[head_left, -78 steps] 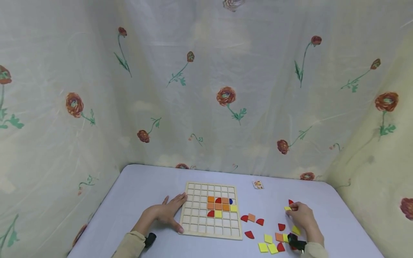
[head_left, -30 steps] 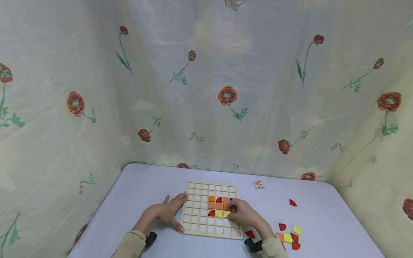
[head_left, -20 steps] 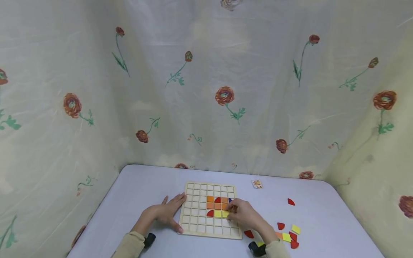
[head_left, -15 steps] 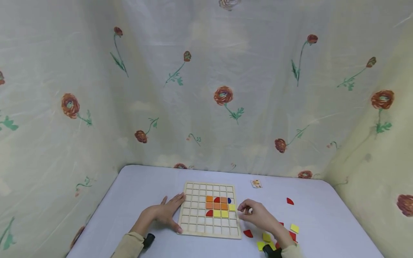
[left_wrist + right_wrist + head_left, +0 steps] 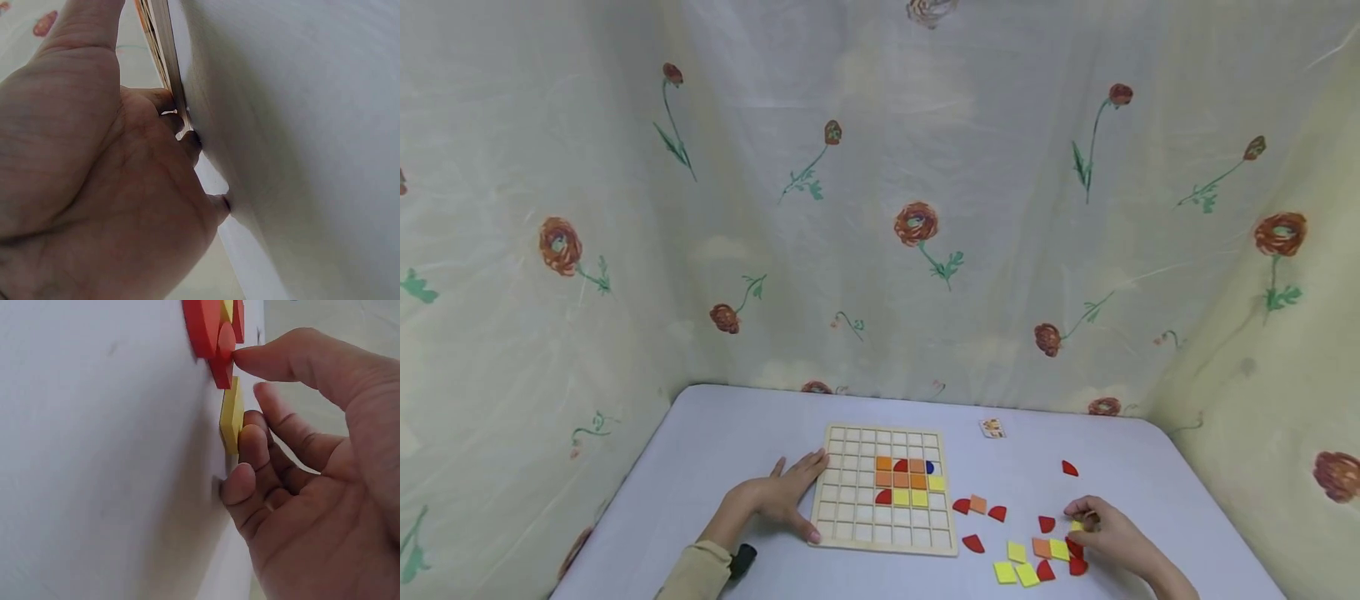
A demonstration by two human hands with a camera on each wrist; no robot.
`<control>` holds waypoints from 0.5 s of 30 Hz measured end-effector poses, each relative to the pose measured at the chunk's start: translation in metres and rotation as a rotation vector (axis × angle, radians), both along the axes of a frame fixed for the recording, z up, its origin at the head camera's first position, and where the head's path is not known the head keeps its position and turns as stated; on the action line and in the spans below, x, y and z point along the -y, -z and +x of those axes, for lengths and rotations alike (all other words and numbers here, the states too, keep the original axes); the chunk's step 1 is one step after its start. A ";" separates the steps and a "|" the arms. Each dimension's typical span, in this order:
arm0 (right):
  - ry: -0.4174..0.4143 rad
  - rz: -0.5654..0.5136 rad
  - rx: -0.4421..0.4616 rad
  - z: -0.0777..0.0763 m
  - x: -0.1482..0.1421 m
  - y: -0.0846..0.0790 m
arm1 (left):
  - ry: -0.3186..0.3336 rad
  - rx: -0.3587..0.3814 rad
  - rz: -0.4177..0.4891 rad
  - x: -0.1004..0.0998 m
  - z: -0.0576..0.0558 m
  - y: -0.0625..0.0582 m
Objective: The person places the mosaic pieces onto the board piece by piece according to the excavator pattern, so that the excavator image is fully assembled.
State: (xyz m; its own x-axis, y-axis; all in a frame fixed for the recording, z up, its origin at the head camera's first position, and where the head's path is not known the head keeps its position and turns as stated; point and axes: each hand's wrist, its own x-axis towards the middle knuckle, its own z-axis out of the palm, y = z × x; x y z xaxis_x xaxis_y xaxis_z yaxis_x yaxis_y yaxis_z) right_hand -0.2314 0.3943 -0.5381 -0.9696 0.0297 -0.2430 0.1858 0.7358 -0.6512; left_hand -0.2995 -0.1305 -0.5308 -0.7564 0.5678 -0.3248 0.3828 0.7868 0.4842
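A wooden grid board (image 5: 850, 532) lies on the table with orange, red, yellow and blue tiles in several cells. My left hand (image 5: 782, 498) is spread along the board's left edge, fingers and thumb touching its rim. In the left wrist view the left palm (image 5: 137, 194) faces the camera, fingertips against the board's side (image 5: 167, 56). On the right, my right hand (image 5: 1108, 532) is over a yellow square tile (image 5: 1077, 526). The right wrist view has bent fingers beside that yellow tile (image 5: 231, 419); the thumb is apart from it, near a red quarter-circle tile (image 5: 222, 367).
Loose red tiles (image 5: 973, 543), orange tiles (image 5: 977, 504) and yellow tiles (image 5: 1005, 572) lie between the board and the right hand. A lone red quarter-circle tile (image 5: 1070, 468) lies farther back. A small picture card (image 5: 992, 428) is behind the board. Flowered curtains enclose the table.
My right hand brought a yellow tile to the board, left it beside the other yellow one in the lower row, then moved right to the loose tiles. My left hand stayed at the board's edge.
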 end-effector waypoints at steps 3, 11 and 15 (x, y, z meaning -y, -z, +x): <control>0.011 0.015 -0.012 0.002 -0.011 0.005 | 0.000 -0.003 -0.001 0.000 0.000 0.000; 0.027 0.105 -0.024 0.008 -0.026 0.005 | -0.003 -0.004 -0.009 -0.001 0.000 0.001; 0.043 0.124 -0.043 0.008 -0.027 0.004 | -0.007 -0.006 -0.014 -0.002 0.000 0.001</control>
